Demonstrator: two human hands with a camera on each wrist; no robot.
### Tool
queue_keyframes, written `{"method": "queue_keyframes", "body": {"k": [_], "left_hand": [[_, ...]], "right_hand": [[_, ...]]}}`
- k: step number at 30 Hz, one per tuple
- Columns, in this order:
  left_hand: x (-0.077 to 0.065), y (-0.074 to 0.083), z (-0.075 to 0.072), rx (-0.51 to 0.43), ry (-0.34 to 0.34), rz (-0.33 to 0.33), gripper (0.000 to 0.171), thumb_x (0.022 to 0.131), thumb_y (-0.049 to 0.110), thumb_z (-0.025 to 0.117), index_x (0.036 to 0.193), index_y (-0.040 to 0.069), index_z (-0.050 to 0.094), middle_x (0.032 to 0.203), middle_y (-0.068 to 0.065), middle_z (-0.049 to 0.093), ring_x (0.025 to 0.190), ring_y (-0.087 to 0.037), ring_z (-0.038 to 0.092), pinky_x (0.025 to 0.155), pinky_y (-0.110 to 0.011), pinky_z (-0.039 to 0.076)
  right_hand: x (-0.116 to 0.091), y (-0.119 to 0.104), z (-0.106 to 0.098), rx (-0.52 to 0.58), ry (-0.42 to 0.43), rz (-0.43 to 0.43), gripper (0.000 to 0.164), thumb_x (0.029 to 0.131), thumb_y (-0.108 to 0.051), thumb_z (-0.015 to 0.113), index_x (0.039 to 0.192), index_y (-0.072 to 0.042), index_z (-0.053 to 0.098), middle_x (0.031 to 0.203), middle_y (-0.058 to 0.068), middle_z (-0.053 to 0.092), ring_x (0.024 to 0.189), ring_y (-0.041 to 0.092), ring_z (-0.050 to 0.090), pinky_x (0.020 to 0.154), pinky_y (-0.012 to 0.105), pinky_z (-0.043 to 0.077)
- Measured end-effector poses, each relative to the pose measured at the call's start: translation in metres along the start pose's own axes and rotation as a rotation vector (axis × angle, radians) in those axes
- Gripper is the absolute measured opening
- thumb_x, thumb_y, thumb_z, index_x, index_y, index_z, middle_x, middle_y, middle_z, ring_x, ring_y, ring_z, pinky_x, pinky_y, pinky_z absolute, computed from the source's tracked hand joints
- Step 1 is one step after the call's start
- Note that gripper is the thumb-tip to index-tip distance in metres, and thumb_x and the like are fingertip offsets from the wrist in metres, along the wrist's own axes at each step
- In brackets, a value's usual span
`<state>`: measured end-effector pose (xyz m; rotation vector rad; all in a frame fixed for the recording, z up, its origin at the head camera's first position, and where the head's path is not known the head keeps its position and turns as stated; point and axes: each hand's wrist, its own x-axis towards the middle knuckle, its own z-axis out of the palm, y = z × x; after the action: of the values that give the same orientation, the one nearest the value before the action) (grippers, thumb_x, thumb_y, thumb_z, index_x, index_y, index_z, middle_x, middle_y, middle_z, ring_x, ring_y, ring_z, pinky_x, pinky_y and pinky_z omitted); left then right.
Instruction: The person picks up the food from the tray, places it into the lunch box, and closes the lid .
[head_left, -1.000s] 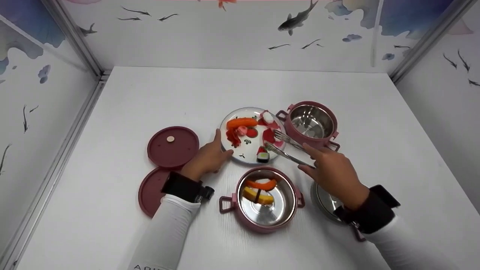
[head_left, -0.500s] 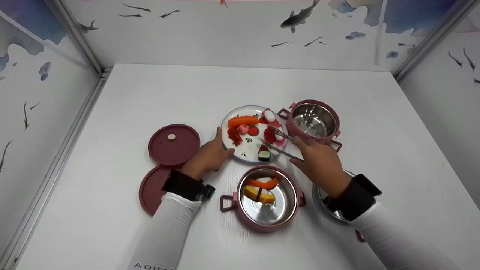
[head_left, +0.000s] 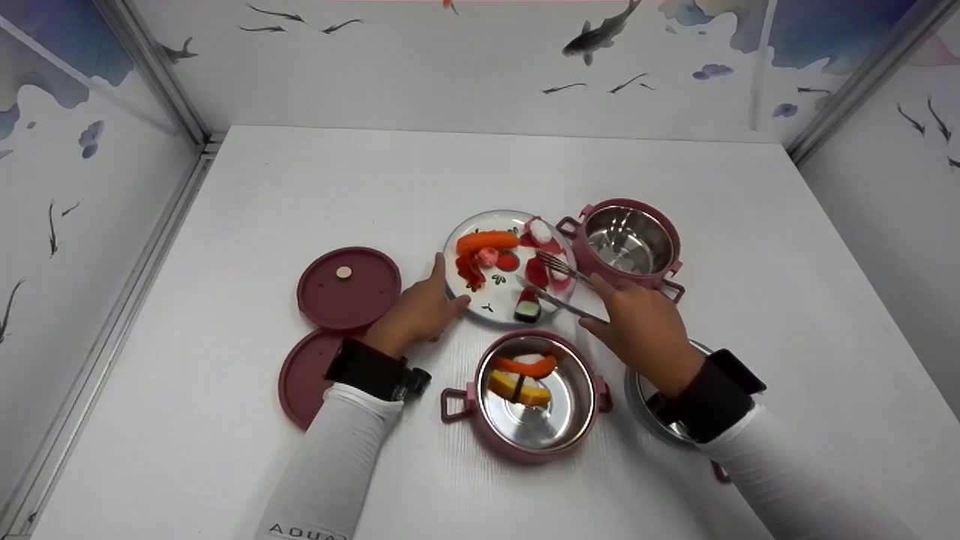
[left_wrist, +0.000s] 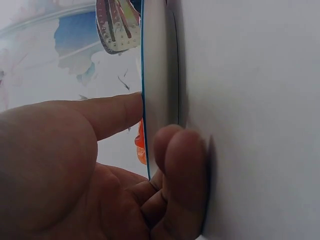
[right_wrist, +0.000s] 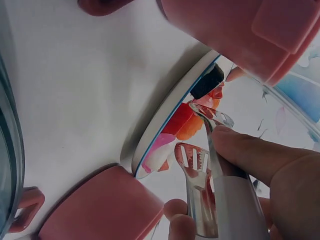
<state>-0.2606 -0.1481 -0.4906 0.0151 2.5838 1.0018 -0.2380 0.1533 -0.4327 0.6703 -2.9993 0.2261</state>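
Observation:
My left hand grips the left rim of a white, blue-edged plate; in the left wrist view its thumb touches the rim. My right hand holds metal serving tongs. Over the plate's right half, their slotted tips stand apart beside a red food piece; contact is unclear. Also on the plate lie a long orange piece, a curled red piece, a white-and-pink piece and a black-wrapped sushi roll at the near edge.
In front of the plate stands a pink pot with a yellow sushi and an orange piece inside. Another pot stands at the plate's right. Two dark red lids lie left. A glass lid is partly under my right wrist.
The right hand and tongs have moved left over the plate since the first frame, staying nearly still in the last half second. My left hand keeps its hold on the rim.

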Motion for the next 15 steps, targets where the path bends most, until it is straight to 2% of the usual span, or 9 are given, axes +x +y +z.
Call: {"method": "queue_keyframes", "body": {"k": [5, 15], "left_hand": [[-0.001, 0.000, -0.001, 0.005, 0.000, 0.008, 0.091, 0.102, 0.044, 0.052, 0.161, 0.009, -0.009, 0.091, -0.014, 0.066, 0.051, -0.017, 0.060, 0.057, -0.029, 0.047], [0.000, 0.001, 0.000, 0.032, 0.005, 0.015, 0.091, 0.102, 0.044, 0.052, 0.161, 0.007, -0.007, 0.099, -0.016, 0.067, 0.058, -0.018, 0.062, 0.062, -0.029, 0.048]], "right_hand": [[0.000, -0.004, 0.002, -0.053, 0.007, 0.002, 0.063, 0.084, -0.034, 0.081, 0.134, -0.004, 0.058, 0.086, 0.022, 0.067, 0.072, 0.039, 0.064, 0.063, 0.052, 0.055], [0.003, -0.012, 0.002, -0.033, -0.003, 0.011, 0.061, 0.084, -0.033, 0.081, 0.132, -0.002, 0.059, 0.088, 0.020, 0.069, 0.072, 0.037, 0.065, 0.062, 0.051, 0.056]]}}
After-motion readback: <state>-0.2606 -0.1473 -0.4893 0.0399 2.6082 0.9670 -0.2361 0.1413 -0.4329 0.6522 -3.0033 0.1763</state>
